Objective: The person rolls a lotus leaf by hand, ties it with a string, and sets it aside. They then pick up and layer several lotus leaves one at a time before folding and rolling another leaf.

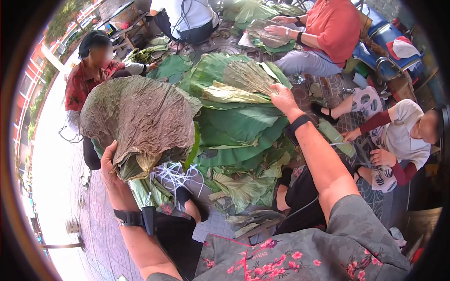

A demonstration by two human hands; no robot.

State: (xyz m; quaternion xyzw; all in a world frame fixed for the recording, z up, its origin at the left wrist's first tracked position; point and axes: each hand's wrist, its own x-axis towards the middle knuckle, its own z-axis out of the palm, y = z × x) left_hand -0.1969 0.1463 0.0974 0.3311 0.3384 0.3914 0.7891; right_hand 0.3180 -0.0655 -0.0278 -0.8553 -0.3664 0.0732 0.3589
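Observation:
My left hand (110, 165) is closed on the lower left edge of a wide brown dried lotus leaf (140, 110), with some green showing beneath it. The leaf is held up at the left, its wrinkled face towards me. At the upper right, my right hand (284, 100) pinches the edge of a folded greyish-brown lotus leaf (248, 77), which lies on a pile of large green lotus leaves (234, 126). A pale yellowish folded leaf (234, 92) lies just below that one. The fingertips of my left hand are partly hidden.
White plastic ties (180, 177) lie between my feet and the pile. Crumpled leaves (243, 185) cover the paving in front of me. People sit close by: one in red patterned clothing (77, 91) at left, one in an orange-red shirt (335, 30), one at right (405, 126).

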